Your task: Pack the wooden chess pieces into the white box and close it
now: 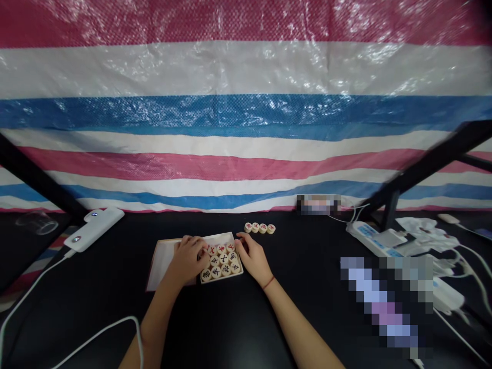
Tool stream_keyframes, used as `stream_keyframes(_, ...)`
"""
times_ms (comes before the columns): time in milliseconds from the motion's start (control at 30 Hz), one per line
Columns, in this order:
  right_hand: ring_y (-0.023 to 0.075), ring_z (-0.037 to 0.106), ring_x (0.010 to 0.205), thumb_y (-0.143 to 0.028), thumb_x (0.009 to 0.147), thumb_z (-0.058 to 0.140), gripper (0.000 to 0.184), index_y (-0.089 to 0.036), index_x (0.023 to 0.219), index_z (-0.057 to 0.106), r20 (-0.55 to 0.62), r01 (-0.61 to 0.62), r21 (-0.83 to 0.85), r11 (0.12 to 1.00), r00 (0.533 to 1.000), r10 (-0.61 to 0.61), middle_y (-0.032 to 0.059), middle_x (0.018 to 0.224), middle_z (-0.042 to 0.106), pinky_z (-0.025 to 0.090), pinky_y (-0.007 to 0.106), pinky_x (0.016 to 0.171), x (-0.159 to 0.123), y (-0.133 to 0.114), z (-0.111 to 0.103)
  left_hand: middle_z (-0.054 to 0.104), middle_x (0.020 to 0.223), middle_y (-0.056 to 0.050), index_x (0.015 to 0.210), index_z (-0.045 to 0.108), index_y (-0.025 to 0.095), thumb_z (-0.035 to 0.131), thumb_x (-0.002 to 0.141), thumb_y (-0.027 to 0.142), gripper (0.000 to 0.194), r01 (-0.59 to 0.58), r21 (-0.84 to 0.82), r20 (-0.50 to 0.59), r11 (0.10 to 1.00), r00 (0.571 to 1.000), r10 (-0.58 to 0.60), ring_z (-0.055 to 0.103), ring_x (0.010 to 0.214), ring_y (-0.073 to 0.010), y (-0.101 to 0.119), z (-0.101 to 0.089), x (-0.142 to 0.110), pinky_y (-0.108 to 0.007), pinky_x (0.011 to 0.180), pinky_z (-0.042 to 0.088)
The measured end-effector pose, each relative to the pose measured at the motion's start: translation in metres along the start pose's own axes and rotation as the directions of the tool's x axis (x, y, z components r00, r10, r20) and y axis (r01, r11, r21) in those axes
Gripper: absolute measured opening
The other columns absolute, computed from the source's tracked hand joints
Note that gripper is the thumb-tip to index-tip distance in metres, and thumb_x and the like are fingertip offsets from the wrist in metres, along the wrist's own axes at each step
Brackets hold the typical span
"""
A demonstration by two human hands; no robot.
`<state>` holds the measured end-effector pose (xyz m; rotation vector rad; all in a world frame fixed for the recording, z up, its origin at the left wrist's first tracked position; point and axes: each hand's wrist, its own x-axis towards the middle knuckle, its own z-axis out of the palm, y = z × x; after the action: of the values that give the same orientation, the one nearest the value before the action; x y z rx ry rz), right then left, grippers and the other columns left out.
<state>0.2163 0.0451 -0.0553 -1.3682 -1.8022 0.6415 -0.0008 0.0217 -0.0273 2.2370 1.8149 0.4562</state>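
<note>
A shallow box (165,259) lies on the black table (230,318). Its right part holds several round wooden Chinese chess pieces (223,261) with red and black characters. My left hand (189,259) rests over the box's middle, fingers curled down onto the pieces at its left side. My right hand (251,259) lies against the box's right edge, fingers bent with the tips at its far corner. What either hand pinches is hidden. A row of several more chess pieces (260,228) lies just beyond the box.
Two white power banks (92,228) with a white cable (96,333) sit at the left. A power strip (374,238) with plugs and wires lies at the right, by black frame bars (423,164). A striped tarp (246,102) hangs behind the table.
</note>
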Motion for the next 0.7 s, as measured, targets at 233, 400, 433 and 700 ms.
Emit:
stream_keyframes(233, 0.0155, 0.062, 0.065, -0.036, 0.092, 0.044, 0.028, -0.017, 0.105, 0.062, -0.009, 0.013, 0.003, 1.0, 1.0, -0.013, 0.0027, 0.076, 0.067, 0.047, 0.024, 0.062, 0.0, 0.0, -0.001, 0.07, 0.094, -0.002, 0.092, 0.064, 0.024, 0.048, 0.084, 0.023, 0.018, 0.023, -0.08, 0.033, 0.997, 0.999, -0.021, 0.053, 0.1, -0.0245, 0.0, -0.004, 0.0, -0.04, 0.087, 0.032)
stream_keyframes(400, 0.0169, 0.064, 0.07, -0.03, 0.091, 0.043, 0.025, -0.019, 0.103, 0.062, -0.002, 0.026, -0.012, 1.0, 1.0, -0.026, 0.0036, 0.078, 0.068, 0.047, 0.025, 0.066, 0.0, 0.003, 0.0, 0.069, 0.096, -0.003, 0.098, 0.066, 0.025, 0.047, 0.085, 0.024, 0.023, -0.026, -0.097, 0.009, 0.995, 1.0, 0.027, 0.053, 0.096, -0.0229, -0.006, 0.0, 0.001, -0.039, 0.089, 0.036)
stream_keyframes(433, 0.0168, 0.064, 0.07, -0.029, 0.091, 0.043, 0.025, -0.019, 0.102, 0.063, 0.007, 0.025, -0.015, 1.0, 1.0, -0.025, 0.0036, 0.078, 0.069, 0.046, 0.025, 0.066, 0.0, 0.003, 0.001, 0.068, 0.098, -0.004, 0.098, 0.067, 0.024, 0.047, 0.085, 0.024, 0.024, -0.037, -0.085, -0.013, 0.996, 0.999, 0.036, 0.052, 0.095, -0.0229, -0.007, 0.001, 0.001, -0.039, 0.088, 0.037)
stream_keyframes(700, 0.0121, 0.052, 0.05, -0.027, 0.087, 0.047, 0.031, -0.021, 0.056, 0.052, 0.104, 0.014, -0.144, 0.989, 0.995, 0.001, -0.0019, 0.053, 0.056, 0.033, 0.022, 0.053, 0.001, -0.001, -0.005, 0.058, 0.103, -0.007, 0.087, 0.072, 0.024, 0.049, 0.084, 0.025, 0.024, -0.067, 0.007, -0.093, 0.998, 0.993, 0.068, 0.048, 0.092, -0.0236, -0.012, 0.008, 0.001, -0.042, 0.088, 0.04)
